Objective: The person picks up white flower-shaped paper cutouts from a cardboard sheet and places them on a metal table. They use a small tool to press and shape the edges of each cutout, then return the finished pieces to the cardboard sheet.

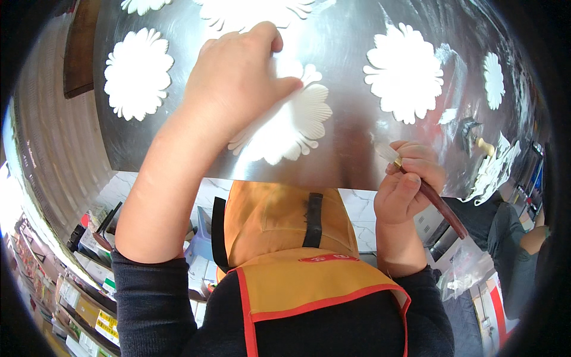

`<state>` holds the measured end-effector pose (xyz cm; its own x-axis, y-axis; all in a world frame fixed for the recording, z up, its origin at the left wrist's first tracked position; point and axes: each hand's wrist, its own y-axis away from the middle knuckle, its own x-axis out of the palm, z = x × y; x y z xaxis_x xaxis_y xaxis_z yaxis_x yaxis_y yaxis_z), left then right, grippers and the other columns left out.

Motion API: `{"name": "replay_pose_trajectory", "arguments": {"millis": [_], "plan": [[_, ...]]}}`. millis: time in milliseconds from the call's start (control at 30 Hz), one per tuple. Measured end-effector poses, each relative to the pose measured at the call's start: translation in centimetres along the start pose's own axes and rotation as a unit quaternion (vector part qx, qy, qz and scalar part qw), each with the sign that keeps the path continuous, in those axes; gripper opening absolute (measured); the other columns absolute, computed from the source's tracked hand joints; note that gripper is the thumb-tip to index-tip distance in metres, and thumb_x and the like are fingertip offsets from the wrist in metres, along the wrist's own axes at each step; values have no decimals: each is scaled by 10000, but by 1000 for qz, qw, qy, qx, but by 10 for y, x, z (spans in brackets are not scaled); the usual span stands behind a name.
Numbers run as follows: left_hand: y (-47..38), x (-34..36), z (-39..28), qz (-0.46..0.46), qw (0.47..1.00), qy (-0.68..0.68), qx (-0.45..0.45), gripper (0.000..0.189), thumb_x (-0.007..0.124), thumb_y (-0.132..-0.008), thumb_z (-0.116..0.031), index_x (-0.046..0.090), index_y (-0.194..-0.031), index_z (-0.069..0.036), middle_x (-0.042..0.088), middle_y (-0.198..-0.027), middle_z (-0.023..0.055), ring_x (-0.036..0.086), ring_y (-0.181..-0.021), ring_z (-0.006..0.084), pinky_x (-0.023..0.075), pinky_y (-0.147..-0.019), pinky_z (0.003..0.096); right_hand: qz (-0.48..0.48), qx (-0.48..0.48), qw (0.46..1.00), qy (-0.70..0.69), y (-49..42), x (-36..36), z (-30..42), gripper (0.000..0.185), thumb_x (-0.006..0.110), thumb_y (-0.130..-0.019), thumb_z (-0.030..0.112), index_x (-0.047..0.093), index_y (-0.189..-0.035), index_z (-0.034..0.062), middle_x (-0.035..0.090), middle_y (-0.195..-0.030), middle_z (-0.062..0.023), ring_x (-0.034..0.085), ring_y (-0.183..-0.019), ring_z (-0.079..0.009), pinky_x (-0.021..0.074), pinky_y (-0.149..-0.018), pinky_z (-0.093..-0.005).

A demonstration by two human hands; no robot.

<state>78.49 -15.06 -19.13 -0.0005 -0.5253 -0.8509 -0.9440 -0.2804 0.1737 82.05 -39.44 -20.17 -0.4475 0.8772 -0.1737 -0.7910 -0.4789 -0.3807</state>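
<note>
My left hand [241, 73] reaches over a white petal-edged piece [308, 116] on the shiny metal tabletop [348, 147]. Its thumb is at the piece's upper edge; whether the fingertips touch or hold anything is hidden by the hand and glare. In my right hand [410, 178], near the table's front edge, is a brush [439, 207] with a dark red handle, a brass-coloured ferrule and pale bristles pointing up and left. More white petal-edged pieces lie to the left [138, 73], to the right [405, 73] and at the top [254, 11], the last partly cut off.
A small white petal-edged piece [494, 80] lies far right. Below it are a pale wooden-looking knob [485, 146] and white ragged scraps [495, 172] by the table edge. A person's leg [508, 250] shows at right. Stocked shelves [84, 312] stand lower left.
</note>
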Motion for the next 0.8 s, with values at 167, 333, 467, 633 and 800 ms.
{"name": "replay_pose_trajectory", "arguments": {"millis": [167,333,467,633,800], "plan": [[2,-13,-1,143,987,72,-28,348,690,-709,-265,648,-922,8,645,-808,175,627,-777,301,489,-734,348,37,5,999,26,9,-14,5,199,450,-938,263,436,-957,66,471,-768,-87,452,-624,-164,458,-661,-340],[27,-61,-7,182,942,276,-65,311,748,-725,-226,626,-936,-33,645,-846,35,597,-745,99,477,-673,256,30,-6,999,19,12,-25,12,192,438,-944,267,432,-974,78,475,-812,-104,448,-621,-162,460,-647,-331],[75,-19,-10,-85,733,629,-245,464,734,-723,-59,512,-1130,-38,651,-918,63,627,-785,122,512,-686,247,33,28,998,-37,11,-21,6,195,482,-929,237,480,-944,42,526,-857,-124,482,-630,-154,449,-603,-284],[111,37,-8,-140,609,693,-360,384,692,-771,-63,514,-1112,-47,642,-889,40,611,-721,90,484,-586,198,47,154,981,-104,19,-5,-8,148,483,-915,146,491,-988,18,535,-904,-120,482,-694,-126,425,-644,-249],[108,35,-10,-151,608,674,-392,265,692,-788,-142,567,-1010,-72,633,-825,9,566,-632,32,410,-477,146,101,119,985,-75,20,6,-30,95,499,-881,54,511,-962,6,545,-887,-118,502,-737,-155,425,-666,-261]]}}
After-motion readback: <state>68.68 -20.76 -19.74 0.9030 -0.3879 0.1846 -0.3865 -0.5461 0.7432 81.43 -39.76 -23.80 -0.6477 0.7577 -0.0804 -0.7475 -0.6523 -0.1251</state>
